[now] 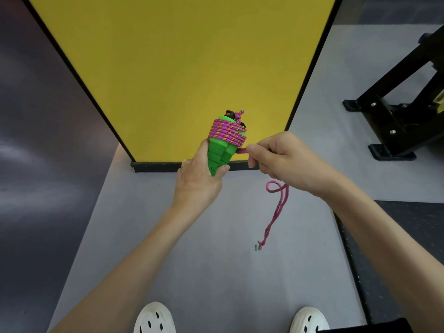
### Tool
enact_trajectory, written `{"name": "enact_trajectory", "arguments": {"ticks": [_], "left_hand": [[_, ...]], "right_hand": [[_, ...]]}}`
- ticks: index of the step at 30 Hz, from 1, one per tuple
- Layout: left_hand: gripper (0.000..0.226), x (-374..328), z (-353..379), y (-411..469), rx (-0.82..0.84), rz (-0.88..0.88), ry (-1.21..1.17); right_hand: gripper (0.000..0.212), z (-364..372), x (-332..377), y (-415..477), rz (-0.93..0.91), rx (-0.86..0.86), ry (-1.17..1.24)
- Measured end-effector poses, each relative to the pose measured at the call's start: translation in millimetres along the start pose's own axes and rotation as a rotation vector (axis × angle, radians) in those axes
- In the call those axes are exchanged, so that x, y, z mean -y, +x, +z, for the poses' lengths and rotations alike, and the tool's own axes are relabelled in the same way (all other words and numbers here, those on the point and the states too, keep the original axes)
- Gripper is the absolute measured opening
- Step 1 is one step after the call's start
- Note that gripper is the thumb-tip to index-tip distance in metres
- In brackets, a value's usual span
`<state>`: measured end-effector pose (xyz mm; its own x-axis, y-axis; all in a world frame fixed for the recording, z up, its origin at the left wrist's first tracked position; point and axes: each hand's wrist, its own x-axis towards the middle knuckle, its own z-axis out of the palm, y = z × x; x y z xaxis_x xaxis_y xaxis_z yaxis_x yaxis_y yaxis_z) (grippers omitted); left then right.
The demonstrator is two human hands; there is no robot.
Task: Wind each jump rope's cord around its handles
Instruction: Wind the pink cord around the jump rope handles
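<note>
handles: two green handles (219,153) held together upright | left hand (200,179) closed around their lower ends | cord (228,133): one pink cord, several turns wound near the tops | right hand (283,157) pinching the cord just beside the handles | loose tail (276,207) hangs over grey floor (192,248)

Two bare forearms reach forward from the bottom of the view, with no sleeves, watch or jewellery visible on them. The left hand (199,179) and right hand (281,157) are ungloved, with short, plain fingernails. At the bottom edge are the toes of two white clog-style shoes (155,318), each with dark oval ventilation holes across the rounded top.
</note>
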<state>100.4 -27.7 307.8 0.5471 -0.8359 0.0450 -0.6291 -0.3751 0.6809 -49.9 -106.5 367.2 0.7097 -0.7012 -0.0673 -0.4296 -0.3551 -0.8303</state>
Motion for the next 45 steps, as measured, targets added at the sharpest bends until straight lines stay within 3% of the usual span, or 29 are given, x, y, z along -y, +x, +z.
{"name": "enact_trajectory", "arguments": {"ticks": [7,13,17,21,25,28,34,42,45], "left_hand": [[0.066,4.0,6.0,-7.5,0.016,0.142,0.341],[0.064,-1.2,11.6,-14.3,0.074,0.276,0.617],[0.062,-1.3,19.4,-23.0,0.102,0.421,0.639],[0.064,-12.2,21.4,-33.8,0.164,0.508,0.685],[0.057,-16.3,18.8,-40.7,0.234,0.613,0.689],[0.053,-17.0,14.4,-42.5,0.246,0.692,0.667],[0.053,-12.2,12.0,-49.1,0.263,0.855,0.595],[0.084,-13.3,10.6,-46.7,0.151,0.819,0.421],[0.076,-7.4,11.8,-42.7,0.159,0.861,0.322]], "right_hand": [[0.044,-3.9,20.7,-5.4,-0.059,0.021,0.014],[0.047,-2.8,19.5,-5.6,-0.004,0.038,0.09],[0.055,-2.5,10.1,-0.4,0.031,-0.022,0.078],[0.057,-9.4,-4.7,3.7,0.047,-0.065,-0.117],[0.064,-11.1,-19.8,8.1,-0.014,-0.067,-0.363],[0.063,-11.3,-28.3,9.3,-0.025,-0.013,-0.416],[0.06,-16.7,-48.2,6.4,0.118,0.169,-0.242],[0.056,-17.5,-66.9,4.6,0.204,0.329,-0.057],[0.06,-16.4,-73.5,7.3,0.227,0.374,0.069]]}}
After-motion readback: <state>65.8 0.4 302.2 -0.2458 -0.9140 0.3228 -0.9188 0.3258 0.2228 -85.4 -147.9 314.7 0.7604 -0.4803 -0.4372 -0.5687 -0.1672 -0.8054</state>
